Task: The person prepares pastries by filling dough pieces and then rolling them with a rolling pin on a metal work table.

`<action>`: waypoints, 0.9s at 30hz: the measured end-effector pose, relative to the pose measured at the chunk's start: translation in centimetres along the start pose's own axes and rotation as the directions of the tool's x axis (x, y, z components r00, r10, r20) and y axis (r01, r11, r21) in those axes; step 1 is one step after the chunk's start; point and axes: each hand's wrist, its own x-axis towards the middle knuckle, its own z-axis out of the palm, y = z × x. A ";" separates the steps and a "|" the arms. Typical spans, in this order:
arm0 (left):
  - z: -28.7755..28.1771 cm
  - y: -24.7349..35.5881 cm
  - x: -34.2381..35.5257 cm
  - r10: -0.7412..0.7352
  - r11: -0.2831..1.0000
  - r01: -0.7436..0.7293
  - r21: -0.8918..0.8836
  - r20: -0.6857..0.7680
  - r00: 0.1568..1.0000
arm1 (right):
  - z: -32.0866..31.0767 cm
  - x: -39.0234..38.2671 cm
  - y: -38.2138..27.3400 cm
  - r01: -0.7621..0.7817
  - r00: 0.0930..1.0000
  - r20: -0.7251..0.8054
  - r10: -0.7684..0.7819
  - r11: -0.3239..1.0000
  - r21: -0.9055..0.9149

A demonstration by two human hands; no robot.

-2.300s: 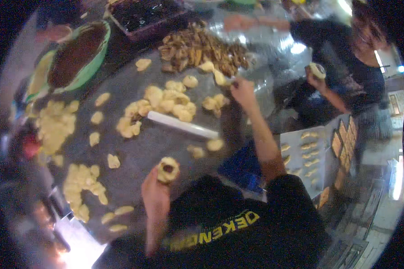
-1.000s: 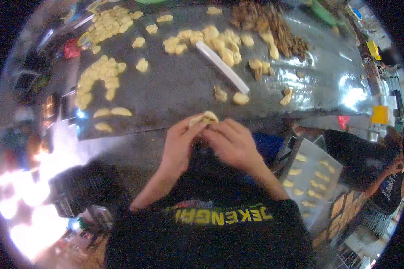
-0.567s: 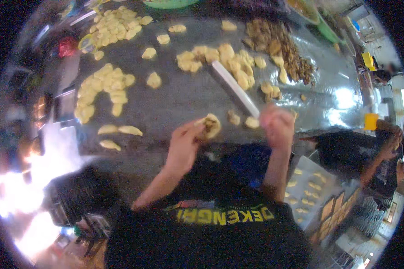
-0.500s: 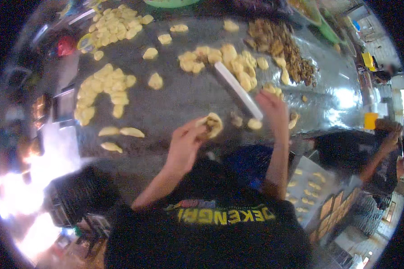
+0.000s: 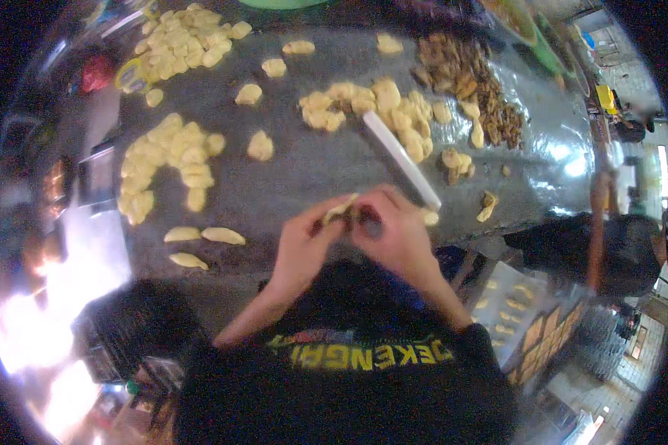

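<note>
Over the near edge of the worktable (image 5: 289, 167), my hands meet around a filled piece of dough (image 5: 341, 211). My left hand (image 5: 303, 241) grips it from the left. On its right side the fingers of my right hand (image 5: 395, 231) close in a pinch, partly hiding it. Just beyond my right hand lies a long whitish bar (image 5: 401, 157). Beside the bar is a cluster of pale dough pieces (image 5: 386, 96), with a brown heap of filling (image 5: 460, 70) farther right. Three elongated dough pieces (image 5: 223, 236) rest left of my left hand.
More dough rounds form an arch (image 5: 174, 141) and a heap (image 5: 185, 44) on the left. Below the table at right stand a tray of shaped pieces (image 5: 508, 308) and brown rectangular slabs (image 5: 549, 341). A person's arm (image 5: 597, 222) hangs at the far right. Stacked dark trays (image 5: 137, 322) stand lower left.
My right hand has come left and nearer, from the dough pieces by the bar to the filled dough. My left hand keeps hold, and the dough's open face is now mostly covered.
</note>
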 end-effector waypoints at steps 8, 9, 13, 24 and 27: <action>-0.6 -0.3 0.0 -0.099 0.993 0.097 -0.068 -0.041 0.994 | 0.2 -0.1 2.0 -0.082 0.985 -0.124 0.120 0.957 0.280; -0.7 -0.6 -0.1 -0.084 0.993 0.079 -0.086 -0.060 0.995 | -0.5 -0.2 2.5 -0.113 0.974 -0.141 0.180 0.915 0.388; -1.1 -1.9 -0.2 -0.088 0.984 0.076 -0.161 -0.066 0.994 | -5.9 -1.1 8.1 0.012 0.988 -0.086 0.126 0.494 0.870; 1.1 -0.8 -2.7 -0.212 0.871 0.181 -0.458 -0.018 0.977 | 0.0 -4.0 -0.4 0.472 0.879 -0.008 -0.476 0.875 -0.110; 2.0 -0.9 -3.2 -0.178 0.922 0.177 -0.345 0.031 0.984 | 1.7 -5.4 2.0 0.543 0.820 -0.160 -0.550 0.835 -0.085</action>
